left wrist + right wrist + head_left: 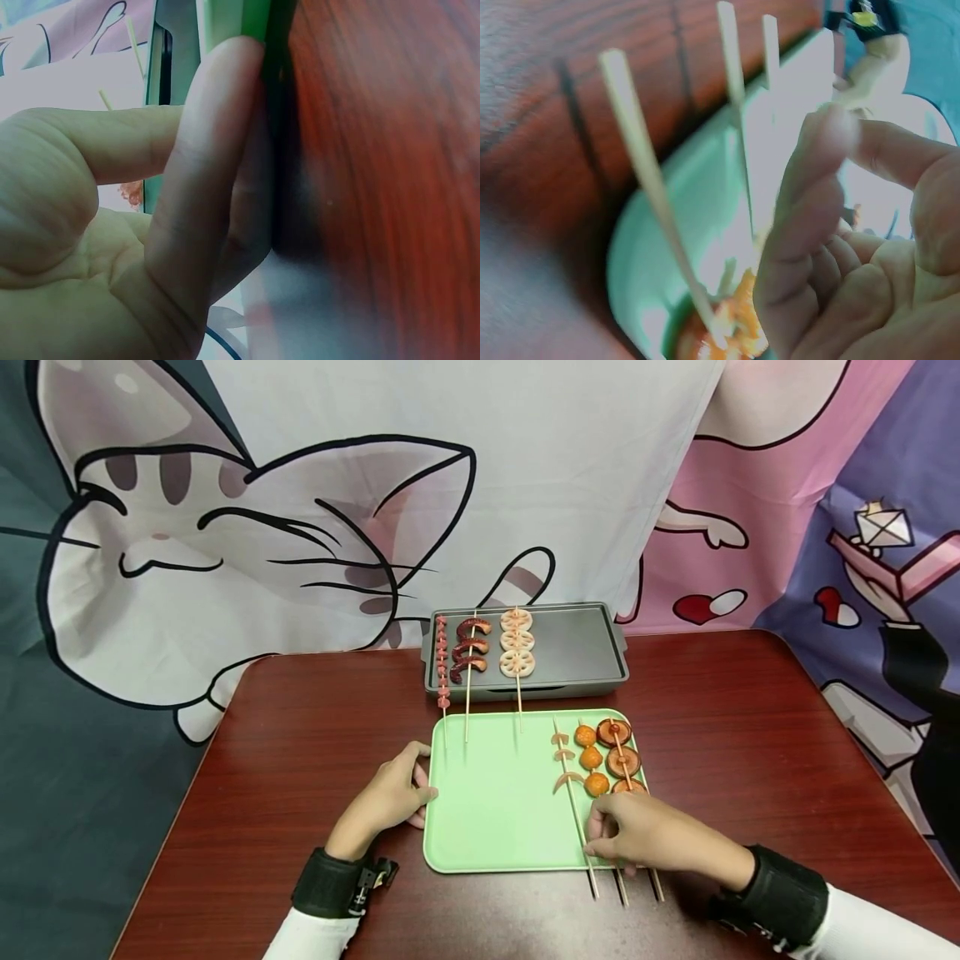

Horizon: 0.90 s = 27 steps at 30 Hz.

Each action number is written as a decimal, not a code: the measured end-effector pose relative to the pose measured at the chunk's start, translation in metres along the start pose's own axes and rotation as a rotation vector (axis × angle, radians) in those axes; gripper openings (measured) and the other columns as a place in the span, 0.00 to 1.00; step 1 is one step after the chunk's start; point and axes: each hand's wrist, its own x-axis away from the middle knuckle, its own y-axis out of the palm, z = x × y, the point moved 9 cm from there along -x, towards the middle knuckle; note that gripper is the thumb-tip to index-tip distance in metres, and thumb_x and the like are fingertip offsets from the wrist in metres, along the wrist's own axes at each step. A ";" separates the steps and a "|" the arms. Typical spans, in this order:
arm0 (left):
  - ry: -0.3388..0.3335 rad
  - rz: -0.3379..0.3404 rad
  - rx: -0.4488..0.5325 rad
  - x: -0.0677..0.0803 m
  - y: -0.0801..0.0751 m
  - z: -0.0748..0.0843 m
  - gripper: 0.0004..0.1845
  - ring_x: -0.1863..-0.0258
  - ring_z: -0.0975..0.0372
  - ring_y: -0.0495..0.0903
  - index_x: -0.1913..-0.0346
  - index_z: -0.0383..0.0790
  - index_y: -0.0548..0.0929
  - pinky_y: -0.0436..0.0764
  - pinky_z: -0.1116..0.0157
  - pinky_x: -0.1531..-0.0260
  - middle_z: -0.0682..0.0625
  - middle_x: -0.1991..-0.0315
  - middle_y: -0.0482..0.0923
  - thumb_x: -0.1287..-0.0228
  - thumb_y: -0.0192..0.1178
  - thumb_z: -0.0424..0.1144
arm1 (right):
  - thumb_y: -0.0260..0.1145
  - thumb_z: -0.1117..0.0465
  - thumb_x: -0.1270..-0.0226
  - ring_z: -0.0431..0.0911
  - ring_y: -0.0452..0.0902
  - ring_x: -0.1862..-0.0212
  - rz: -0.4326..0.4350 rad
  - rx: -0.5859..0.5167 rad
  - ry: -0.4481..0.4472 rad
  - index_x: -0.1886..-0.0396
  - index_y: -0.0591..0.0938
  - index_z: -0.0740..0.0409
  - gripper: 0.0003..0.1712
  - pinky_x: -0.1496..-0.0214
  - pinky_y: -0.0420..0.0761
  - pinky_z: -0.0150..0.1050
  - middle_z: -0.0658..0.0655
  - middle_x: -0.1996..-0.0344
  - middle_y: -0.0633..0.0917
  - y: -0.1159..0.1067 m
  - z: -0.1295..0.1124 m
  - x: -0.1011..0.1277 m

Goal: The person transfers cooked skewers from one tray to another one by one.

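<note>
My left hand (390, 789) grips the left rim of a light green tray (487, 810), thumb above and fingers below. Three skewers lie along the tray's right side: one with thin crescent pieces (563, 754), one with orange balls (591, 758) and one with mushroom slices (622, 763). Their bare sticks (649, 176) stick out over the front rim. Over these sticks sits my right hand (645, 831), nearest the crescent-piece skewer. In the right wrist view its fingers are curled and thumb tip meets index finger; no stick shows between them. It hides part of the sticks.
Behind the tray stands a grey rectangular pan (573, 647). At its left lie skewers of small pink pieces (442, 662), curled dark red pieces (470, 647) and lotus root slices (517, 642); their sticks reach over the tray's back rim. A printed curtain (592, 468) hangs behind the table.
</note>
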 end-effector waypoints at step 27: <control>0.001 -0.004 -0.006 0.000 0.001 -0.001 0.29 0.81 0.56 0.82 0.30 0.33 0.68 0.88 0.60 0.81 0.41 0.66 0.74 0.32 0.63 0.23 | 0.69 0.49 0.27 0.45 0.80 0.41 0.324 0.139 -0.175 0.24 0.72 0.45 0.34 0.42 0.83 0.48 0.51 0.29 0.77 -0.085 -0.006 0.008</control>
